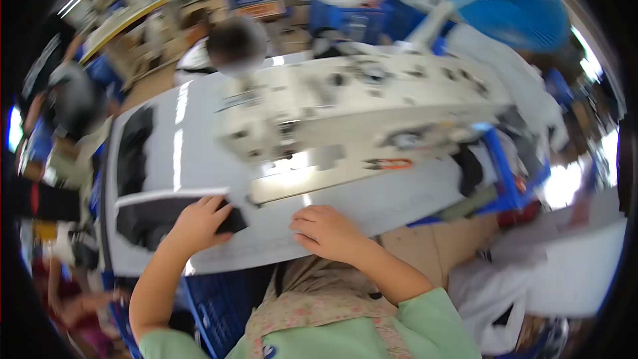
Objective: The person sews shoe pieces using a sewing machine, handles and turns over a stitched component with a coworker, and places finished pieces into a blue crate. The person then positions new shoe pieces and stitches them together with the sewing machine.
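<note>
A white sewing machine stands on a pale table, its lamp lit over the needle area. My left hand rests on black fabric left of the machine, fingers spread, a white strip along the fabric's upper edge. My right hand lies on the bare tabletop in front of the machine, its fingers loosely apart and holding nothing. Orange-handled snips lie on the machine's base. More dark fabric sits at the table's left end. The picture is blurred.
Behind the table is a person, and others are at the left. A blue fan stands at the back right. A blue crate with cloth adjoins the table's right end. White material is piled at the lower right.
</note>
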Demonstrator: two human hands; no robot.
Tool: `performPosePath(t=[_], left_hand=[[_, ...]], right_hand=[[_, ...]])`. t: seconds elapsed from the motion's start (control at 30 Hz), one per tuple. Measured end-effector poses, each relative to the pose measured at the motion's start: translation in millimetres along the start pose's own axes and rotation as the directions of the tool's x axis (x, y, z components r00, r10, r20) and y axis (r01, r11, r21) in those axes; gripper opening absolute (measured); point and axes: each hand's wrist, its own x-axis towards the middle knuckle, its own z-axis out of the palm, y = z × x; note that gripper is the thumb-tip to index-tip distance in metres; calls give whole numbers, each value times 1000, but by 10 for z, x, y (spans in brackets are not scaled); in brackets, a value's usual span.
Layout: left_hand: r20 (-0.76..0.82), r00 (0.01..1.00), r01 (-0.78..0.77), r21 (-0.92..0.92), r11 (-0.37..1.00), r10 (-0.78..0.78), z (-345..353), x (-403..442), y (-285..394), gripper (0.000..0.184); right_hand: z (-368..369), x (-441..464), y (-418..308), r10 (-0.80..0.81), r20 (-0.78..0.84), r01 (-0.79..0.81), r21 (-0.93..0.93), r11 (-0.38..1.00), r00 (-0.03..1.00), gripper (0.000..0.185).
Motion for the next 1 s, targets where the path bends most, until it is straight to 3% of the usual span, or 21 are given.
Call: performPosePath(t=[0.03,0.1,0.17,0.2,0.27,0.33,0.4,0.5,0.63,0.7,0.77,0.83,0.9,1.0], left_hand=[[19,1000,-1,23,1000,1,9,12,36,63],[49,999,17,125,992,-24,47,28,142,63],[30,997,58,182,982,-64,204,2,163,64],[28,999,31,187,982,-37,250,3,168,64],[-25,996,88,206,975,-85,326,-40,195,65],[-43,995,100,203,974,-94,384,-42,206,65],[-62,992,121,199,973,-110,407,-45,221,65],[-72,988,146,197,970,-134,414,-46,235,64],[-139,987,112,216,970,-83,451,-72,192,60],[-161,984,107,229,968,-70,476,-62,169,58],[-219,974,89,117,989,-62,427,-81,128,52],[-301,944,115,-84,990,-135,288,-80,166,43],[-456,884,86,-57,995,-103,205,-62,172,39],[-517,856,35,36,999,-11,47,52,339,45]], right_hand=[[-169,-141,63,70,6,-70,124,990,998,17],[-622,-502,262,241,-279,-237,49,970,929,13],[-1099,-900,511,506,-532,-565,62,823,679,13],[-1344,-1099,717,527,-656,-686,20,727,540,14],[-1737,-1498,1143,418,-779,-808,-184,560,467,21],[-1860,-1738,1508,340,-824,-837,-263,480,454,25],[-1921,-1810,1688,507,-769,-908,-224,355,388,29],[-1982,-1796,1720,601,-727,-936,-180,302,334,32],[-1998,-1844,1774,607,-705,-926,-210,314,366,28],[-1966,-1883,1835,441,-738,-858,-402,319,510,23],[-1984,-1751,1584,395,-795,-885,-378,272,461,18],[-1973,-1518,1222,329,-768,-823,-433,367,550,16],[-1818,-1148,742,406,-690,-780,-387,492,599,14],[-1305,-618,274,347,-470,-532,-349,771,812,14]])
